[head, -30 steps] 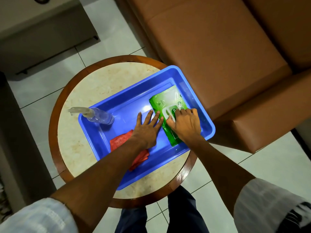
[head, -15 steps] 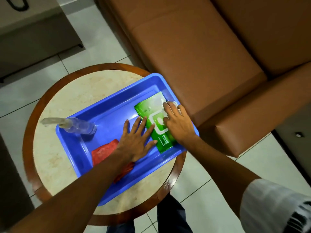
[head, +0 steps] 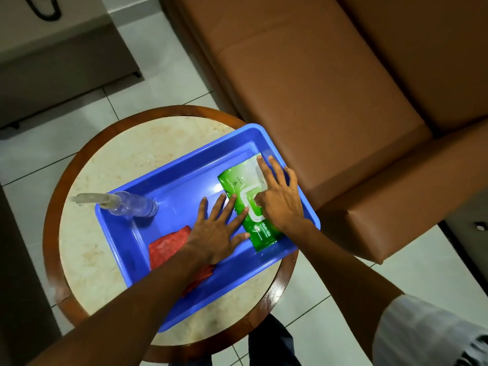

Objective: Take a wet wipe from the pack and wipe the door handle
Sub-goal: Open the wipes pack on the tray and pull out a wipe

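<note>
Head view: the pack (head: 252,204) lies flat at the tray's (head: 184,165) end nearest the sofa (head: 317,88), its long axis across the tray. The right hand (head: 280,200) rests on it, fingers spread, thumb at the flap; whether it pinches anything cannot be told. The left hand (head: 220,228), flat and open, pins the pack's inner edge. Since a second ago, the right fingers have stretched toward the pack's far end.

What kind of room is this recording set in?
Probably a lounge or waiting area: a brown padded sofa, a small round side table and a pale tiled floor.
</note>
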### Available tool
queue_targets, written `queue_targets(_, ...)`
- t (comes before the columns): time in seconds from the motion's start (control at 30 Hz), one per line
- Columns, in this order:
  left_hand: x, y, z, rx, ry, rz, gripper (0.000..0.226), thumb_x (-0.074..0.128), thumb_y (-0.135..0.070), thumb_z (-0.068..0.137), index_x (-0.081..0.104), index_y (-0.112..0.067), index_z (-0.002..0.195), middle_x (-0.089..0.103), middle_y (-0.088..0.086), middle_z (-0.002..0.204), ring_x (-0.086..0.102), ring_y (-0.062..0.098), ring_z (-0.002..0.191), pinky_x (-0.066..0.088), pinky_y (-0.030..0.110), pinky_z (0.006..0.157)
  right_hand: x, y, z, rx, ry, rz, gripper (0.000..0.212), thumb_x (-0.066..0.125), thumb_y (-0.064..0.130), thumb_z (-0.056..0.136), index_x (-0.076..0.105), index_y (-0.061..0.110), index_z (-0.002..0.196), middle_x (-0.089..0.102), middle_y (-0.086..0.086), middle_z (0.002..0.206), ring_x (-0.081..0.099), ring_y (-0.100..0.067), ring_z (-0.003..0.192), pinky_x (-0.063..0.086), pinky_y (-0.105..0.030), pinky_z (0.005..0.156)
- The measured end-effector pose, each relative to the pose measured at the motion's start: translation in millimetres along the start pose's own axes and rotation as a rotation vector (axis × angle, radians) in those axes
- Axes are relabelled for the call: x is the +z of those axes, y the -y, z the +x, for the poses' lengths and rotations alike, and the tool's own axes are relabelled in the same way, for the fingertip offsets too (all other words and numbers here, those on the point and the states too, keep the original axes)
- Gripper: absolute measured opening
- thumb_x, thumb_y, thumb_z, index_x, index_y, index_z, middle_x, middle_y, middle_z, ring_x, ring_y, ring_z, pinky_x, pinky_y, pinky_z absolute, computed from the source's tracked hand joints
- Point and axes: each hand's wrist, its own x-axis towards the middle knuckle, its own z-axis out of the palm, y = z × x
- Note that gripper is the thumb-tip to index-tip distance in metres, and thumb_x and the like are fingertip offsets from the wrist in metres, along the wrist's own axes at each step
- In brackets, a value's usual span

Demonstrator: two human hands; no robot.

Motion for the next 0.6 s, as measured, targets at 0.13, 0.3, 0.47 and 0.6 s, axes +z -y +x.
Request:
queue_targets(0.13,-1,1,-1,0.017,-0.038,0.01,0.068,-0.016,-0.068,0.077,-0.023,-0.039,0.138,-0.025,0.001,0.154,-0.022,0.027,0.146,-0.016,0.06,0.113,2,3,0,-0.038,-0.006,0.004,0.02,0.065,0.029,0.078,0.067,0.024,0.06,0.016,-0.006,0.161,0.006,-0.03,0.148,0.01,-0.053,0.114)
queue_targets(0.3,2,-1,0,-0.004,-0.045,0.018,0.068,-0.018,-0.068,0.077,-0.024,-0.039,0.138,-0.023,0.002,0.156,-0.021,0.027,0.146,-0.016,0.06,0.113,2,6,-1,-0.016,0.0,0.02,0.011,0.066,0.03,0.075,0.068,0.023,0.067,0.017,-0.005,0.161,0.006,-0.027,0.148,0.01,-0.051,0.114)
queue_targets(0.47,1,-1,2,-0.017,-0.016,0.015,0.072,-0.016,-0.069,0.078,-0.016,-0.039,0.144,-0.014,0.002,0.161,-0.018,0.028,0.147,-0.013,0.062,0.114,-6,6,-10,0.056,-0.035,0.1,0.012,0.065,0.029,0.074,0.072,0.021,0.068,0.015,-0.003,0.161,0.005,-0.026,0.148,0.017,-0.053,0.113)
queue_targets(0.6,-1,-1,3,0.002,0.007,0.029,0.08,-0.022,-0.07,0.073,-0.012,-0.04,0.146,-0.013,0.001,0.162,-0.018,0.028,0.147,-0.015,0.063,0.113,-12,5,-14,0.116,-0.03,0.21,0.014,0.065,0.027,0.072,0.074,0.016,0.07,0.016,-0.002,0.161,0.003,-0.024,0.148,0.018,-0.049,0.111)
